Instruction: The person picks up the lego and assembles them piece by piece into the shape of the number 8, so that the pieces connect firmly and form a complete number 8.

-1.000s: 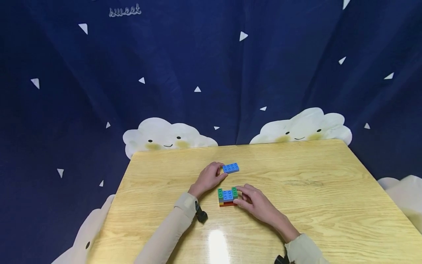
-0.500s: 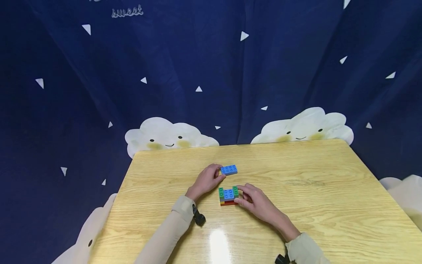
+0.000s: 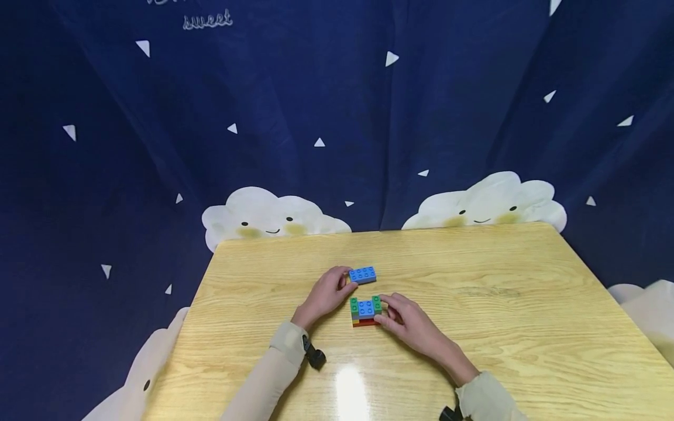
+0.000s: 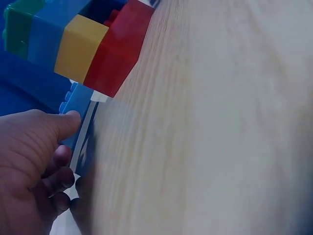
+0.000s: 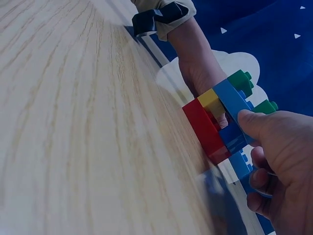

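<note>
My left hand point(image 3: 326, 292) pinches the left end of a loose blue toy brick point(image 3: 363, 275) with two rows of studs. The brick lies on the table just behind a small brick stack point(image 3: 365, 309). My right hand point(image 3: 413, 323) holds this stack at its right side, thumb in front and a finger behind. Two green bricks top the stack's ends, with blue studs between them. Below, the right wrist view shows a blue brick point(image 5: 232, 100), a yellow brick point(image 5: 212, 104) and a red base brick point(image 5: 206, 131). In the left wrist view my thumb point(image 4: 68, 123) touches the loose blue brick point(image 4: 77, 100).
A light wooden table point(image 3: 500, 304) carries everything. Behind it hangs a dark blue curtain point(image 3: 295, 76) with white triangles and smiling clouds. Black straps with small devices sit at both wrists, such as the left wrist camera point(image 3: 316, 358).
My left hand has drawn the loose blue brick nearer and slightly left, toward the stack. The right hand and the stack have stayed nearly in place.
</note>
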Demonstrator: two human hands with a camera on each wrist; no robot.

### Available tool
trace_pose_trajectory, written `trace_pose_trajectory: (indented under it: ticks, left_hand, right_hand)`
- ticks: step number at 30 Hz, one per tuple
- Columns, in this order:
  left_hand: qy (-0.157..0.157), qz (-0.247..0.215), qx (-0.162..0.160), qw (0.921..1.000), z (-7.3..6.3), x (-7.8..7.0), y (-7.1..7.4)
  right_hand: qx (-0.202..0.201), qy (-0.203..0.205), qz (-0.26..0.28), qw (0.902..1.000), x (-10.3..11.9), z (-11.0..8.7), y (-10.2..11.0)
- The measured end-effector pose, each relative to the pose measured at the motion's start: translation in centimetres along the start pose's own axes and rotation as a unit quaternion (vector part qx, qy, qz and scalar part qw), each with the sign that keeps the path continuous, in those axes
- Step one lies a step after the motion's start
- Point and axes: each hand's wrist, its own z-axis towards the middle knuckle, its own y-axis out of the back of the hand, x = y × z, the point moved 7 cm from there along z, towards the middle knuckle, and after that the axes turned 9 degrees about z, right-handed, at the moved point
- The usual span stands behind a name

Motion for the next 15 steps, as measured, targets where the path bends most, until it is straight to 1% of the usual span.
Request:
trace_pose_trajectory:
  ticks: [6, 15]
  left_hand:
    - [0.003, -0.024, -0.002, 0.9997, -0.7, 0.1, 0.3]
    - [-0.003, -0.042, -0.015, 0.9990, -1.6, 0.1, 1.0]
  right_hand:
    - [0.001, -0.012, -0.006, 0.9999, 0.0, 0.0, -0.1]
    - [-0.002, -0.008, -0.004, 1.0000, -0.1, 0.0, -0.2]
